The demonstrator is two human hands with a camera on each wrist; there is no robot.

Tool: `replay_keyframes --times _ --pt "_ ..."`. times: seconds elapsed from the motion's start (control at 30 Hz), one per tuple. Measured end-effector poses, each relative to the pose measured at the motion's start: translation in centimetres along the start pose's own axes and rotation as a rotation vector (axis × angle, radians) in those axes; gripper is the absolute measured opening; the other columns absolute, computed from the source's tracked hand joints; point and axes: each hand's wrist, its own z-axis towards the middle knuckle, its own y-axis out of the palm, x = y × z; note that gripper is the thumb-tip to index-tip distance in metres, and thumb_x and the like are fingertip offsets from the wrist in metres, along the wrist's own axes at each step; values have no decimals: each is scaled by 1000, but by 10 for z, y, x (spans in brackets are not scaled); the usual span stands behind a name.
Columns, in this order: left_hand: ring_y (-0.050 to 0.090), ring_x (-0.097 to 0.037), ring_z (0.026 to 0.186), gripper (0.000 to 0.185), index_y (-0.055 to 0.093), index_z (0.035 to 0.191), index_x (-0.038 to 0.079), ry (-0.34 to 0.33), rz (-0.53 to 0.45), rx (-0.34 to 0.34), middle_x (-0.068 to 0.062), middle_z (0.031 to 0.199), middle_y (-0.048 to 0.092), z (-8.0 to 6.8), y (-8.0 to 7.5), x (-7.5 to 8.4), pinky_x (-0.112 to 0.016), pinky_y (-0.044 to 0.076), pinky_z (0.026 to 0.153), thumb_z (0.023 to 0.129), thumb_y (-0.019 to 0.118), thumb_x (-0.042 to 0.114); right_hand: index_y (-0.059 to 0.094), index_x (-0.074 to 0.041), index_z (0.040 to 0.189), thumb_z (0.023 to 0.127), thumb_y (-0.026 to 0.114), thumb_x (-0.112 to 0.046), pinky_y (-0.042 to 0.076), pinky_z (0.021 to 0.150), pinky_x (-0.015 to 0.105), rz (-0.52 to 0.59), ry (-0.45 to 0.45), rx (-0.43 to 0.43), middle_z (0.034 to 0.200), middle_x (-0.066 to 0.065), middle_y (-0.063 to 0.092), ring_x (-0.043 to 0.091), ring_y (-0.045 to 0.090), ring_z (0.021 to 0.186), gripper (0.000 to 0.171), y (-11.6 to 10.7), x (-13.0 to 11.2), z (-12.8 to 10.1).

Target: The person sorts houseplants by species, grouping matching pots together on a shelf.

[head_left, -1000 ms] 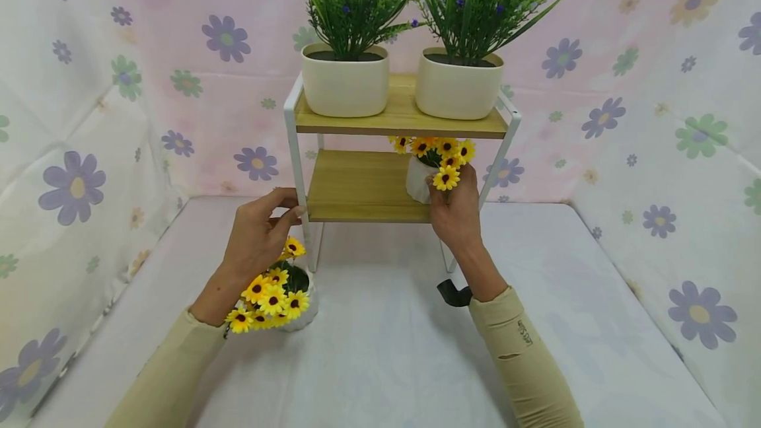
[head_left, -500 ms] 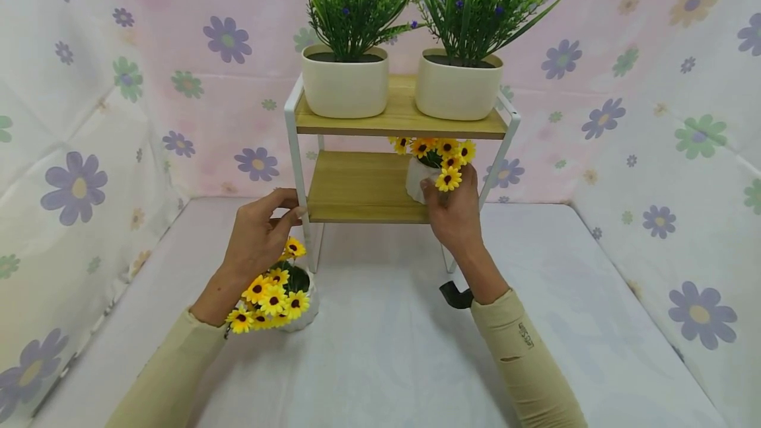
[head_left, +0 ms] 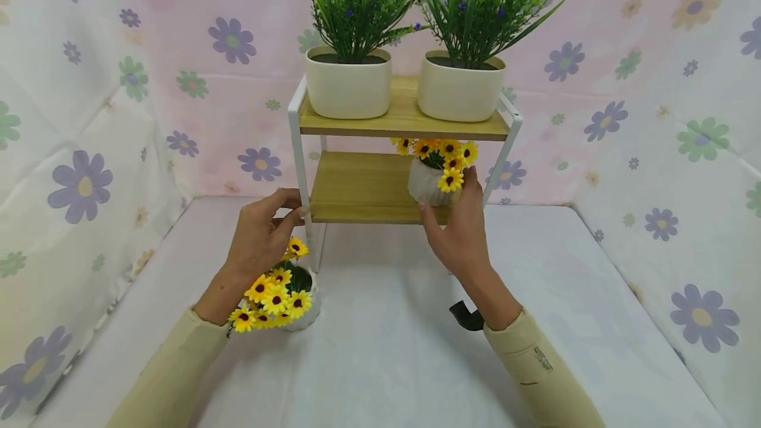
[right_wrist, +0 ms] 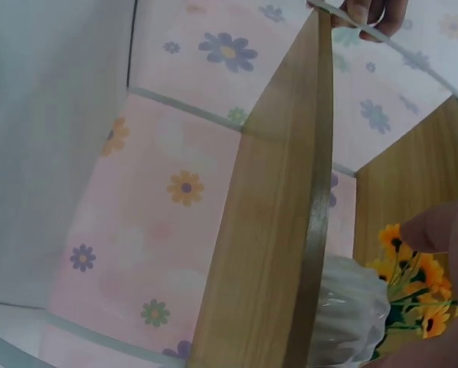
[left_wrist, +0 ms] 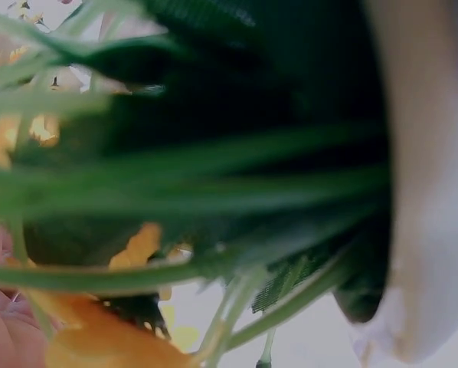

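The right hand (head_left: 460,233) is spread open in front of the small white pot of yellow flowers (head_left: 429,180), which stands on the right end of the lower shelf (head_left: 357,187); whether its fingertips touch the pot cannot be told, and the hand hides the pot's right side. The left hand (head_left: 258,233) curls round the white front post (head_left: 302,170) of the rack. Under its wrist a second yellow-flower pot (head_left: 285,292) stands on the surface (head_left: 386,349), partly covered. The left wrist view is a blur of green stems. Two purple-flowered planters (head_left: 347,88) are cut off at the top.
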Motion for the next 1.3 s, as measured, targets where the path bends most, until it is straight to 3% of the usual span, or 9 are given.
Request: replay_keyframes --times 0.17,0.3,0.5,0.63,0.9,1.1,1.3 --pt "78 -28 97 21 71 121 0 -8 -3 1 -10 109 78 -1 1 1 -10 57 79 100 70 -1 5 -3 169 98 75 -25 28 129 51 -18 77 -33 175 17 14 30 23 161 102 -5 -11 -17" --pt "77 -28 97 20 71 121 0 -4 -12 3 -10 108 78 0 1 1 -10 57 79 100 70 -1 6 -3 168 96 77 -21 32 127 48 -17 88 -17 171 18 19 30 29 159 103 -7 -19 -31" --pt "78 -27 95 20 72 120 0 -1 -22 3 -11 107 78 0 1 1 -11 58 78 100 70 -2 30 1 156 91 78 -9 40 124 44 46 -25 53 150 19 39 26 44 146 81 -2 -28 -48" --pt "77 -26 97 20 72 119 0 6 -19 7 -11 107 78 1 0 1 -11 58 79 100 70 -2 44 1 141 90 78 -7 49 117 39 89 -126 33 136 15 49 22 52 132 62 12 -33 -58" --pt "77 -28 97 21 72 121 1 -7 -24 5 -11 108 78 -1 0 0 -12 58 80 100 70 -2 55 -3 129 90 78 -7 57 104 33 146 -267 -152 124 8 59 21 61 117 46 59 -35 -79" --pt "77 -27 99 22 72 121 0 5 -22 4 -11 109 78 0 0 -1 -12 58 80 100 70 -2 54 -7 134 91 81 -12 56 105 32 170 -234 -380 130 7 59 19 60 120 51 85 -44 -87" --pt "77 -27 99 22 73 122 -1 14 -35 11 -12 109 78 1 0 -2 -11 58 79 100 70 -2 50 -8 145 88 89 -26 53 108 27 118 -156 -577 139 4 55 16 58 127 71 106 -60 -88"
